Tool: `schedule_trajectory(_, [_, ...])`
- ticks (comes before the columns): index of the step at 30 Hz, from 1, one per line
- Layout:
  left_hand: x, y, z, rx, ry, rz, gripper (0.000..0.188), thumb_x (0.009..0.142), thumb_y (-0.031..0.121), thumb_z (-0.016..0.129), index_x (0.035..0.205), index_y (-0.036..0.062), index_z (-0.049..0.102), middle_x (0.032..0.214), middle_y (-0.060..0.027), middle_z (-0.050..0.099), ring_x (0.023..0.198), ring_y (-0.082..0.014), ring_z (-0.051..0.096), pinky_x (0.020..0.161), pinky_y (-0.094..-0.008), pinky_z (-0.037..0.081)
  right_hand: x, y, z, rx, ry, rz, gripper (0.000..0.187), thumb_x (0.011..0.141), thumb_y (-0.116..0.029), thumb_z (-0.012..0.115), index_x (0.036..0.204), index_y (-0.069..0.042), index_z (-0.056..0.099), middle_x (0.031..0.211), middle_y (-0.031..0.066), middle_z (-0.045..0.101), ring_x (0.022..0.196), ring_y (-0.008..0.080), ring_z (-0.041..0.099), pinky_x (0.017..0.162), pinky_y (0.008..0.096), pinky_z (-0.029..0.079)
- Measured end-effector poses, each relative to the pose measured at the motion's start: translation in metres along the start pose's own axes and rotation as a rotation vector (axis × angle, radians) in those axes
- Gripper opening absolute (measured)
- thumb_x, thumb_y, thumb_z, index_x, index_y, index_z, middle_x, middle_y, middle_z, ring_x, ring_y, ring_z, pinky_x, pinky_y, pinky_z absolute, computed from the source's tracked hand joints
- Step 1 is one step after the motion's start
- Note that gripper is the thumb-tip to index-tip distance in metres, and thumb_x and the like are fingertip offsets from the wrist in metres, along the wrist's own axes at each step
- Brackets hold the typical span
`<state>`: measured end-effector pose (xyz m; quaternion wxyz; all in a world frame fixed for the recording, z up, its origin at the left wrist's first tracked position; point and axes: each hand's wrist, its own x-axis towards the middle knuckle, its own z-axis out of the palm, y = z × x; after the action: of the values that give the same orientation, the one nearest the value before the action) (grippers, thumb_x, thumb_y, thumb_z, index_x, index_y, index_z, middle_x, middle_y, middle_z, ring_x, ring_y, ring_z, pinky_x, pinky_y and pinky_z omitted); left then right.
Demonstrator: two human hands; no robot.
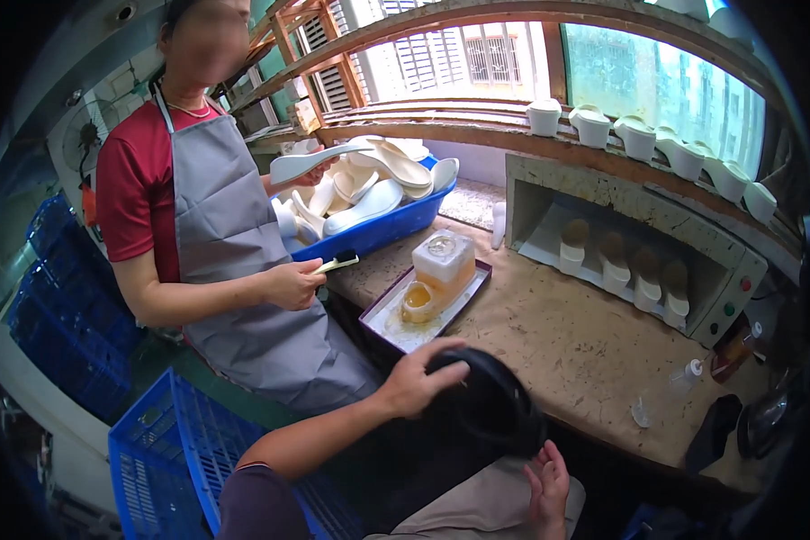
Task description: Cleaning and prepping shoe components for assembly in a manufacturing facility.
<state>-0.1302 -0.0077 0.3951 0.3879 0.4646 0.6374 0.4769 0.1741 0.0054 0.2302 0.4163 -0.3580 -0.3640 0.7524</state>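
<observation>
A glossy black shoe, partly blurred and with a dark opening, is above my lap at the bench's front edge. My left hand grips its upper left rim, thumb over the edge. By its lower right end is my right hand, fingers stretched out and thumb apart; whether they touch the shoe I cannot tell. Beyond it, a shallow tray bears a translucent container with amber liquid in its front cup. A co-worker in a grey apron holds a small brush and a white sole.
Behind the tray, a blue crate is heaped with pale soles. An open-fronted metal box holds several upright pieces, with more white ones on the ledge above. Small bottles stand at the bench's right. A blue basket is beside my left arm.
</observation>
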Motion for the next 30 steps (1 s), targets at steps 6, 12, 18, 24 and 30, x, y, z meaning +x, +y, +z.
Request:
schedule_trajectory(6, [-0.061,-0.125,0.047,-0.12,0.18,0.101,0.041,0.092,0.016,0.07,0.129,0.0041,0.056,0.119,-0.0097,0.06,0.099,-0.0187,0.061,0.09,-0.0311,0.049,0.084,0.004,0.054,0.443,-0.183,-0.234,0.069,0.1,-0.038,0.062,0.155,-0.007,0.033,0.141,0.014,0.054,0.123,0.0244,0.056,0.107,0.0401,0.042])
schedule_trajectory(12, [-0.042,-0.256,0.088,-0.23,-0.017,-0.033,0.065,0.083,0.005,0.066,0.145,-0.0015,0.044,0.128,-0.0196,0.061,0.115,-0.0292,0.061,0.102,-0.0374,0.048,0.12,0.083,0.008,-0.317,-0.151,-0.096,0.05,0.094,-0.009,0.061,0.141,-0.002,0.049,0.124,0.0092,0.063,0.107,0.0148,0.057,0.095,0.0264,0.045])
schedule_trajectory(18, [0.039,-0.273,0.112,0.05,-0.245,0.315,0.062,0.08,-0.002,0.069,0.14,-0.0022,0.053,0.133,-0.0184,0.062,0.112,-0.0292,0.065,0.097,-0.034,0.051,0.119,0.13,-0.028,-0.591,-0.183,-0.009,0.045,0.087,-0.01,0.068,0.13,-0.001,0.06,0.111,0.0092,0.069,0.091,0.0177,0.062,0.081,0.0279,0.051])
schedule_trajectory(24, [0.03,-0.282,0.137,0.363,-0.192,0.573,0.049,0.077,-0.006,0.066,0.126,-0.0018,0.065,0.121,-0.0167,0.069,0.097,-0.0284,0.071,0.082,-0.0323,0.057,0.117,0.146,-0.032,-0.882,0.16,-0.72,0.043,0.079,0.007,0.069,0.121,0.001,0.066,0.104,0.0097,0.071,0.083,0.0195,0.065,0.074,0.0286,0.053])
schedule_trajectory(30, [0.028,-0.294,0.142,0.475,-0.043,0.772,0.041,0.077,-0.009,0.065,0.117,-0.0011,0.07,0.11,-0.0151,0.074,0.085,-0.0268,0.073,0.073,-0.0309,0.058,0.115,0.164,-0.045,-1.014,0.146,-0.893,0.041,0.073,0.007,0.074,0.113,-0.002,0.071,0.099,0.0093,0.07,0.074,0.024,0.065,0.068,0.0316,0.054])
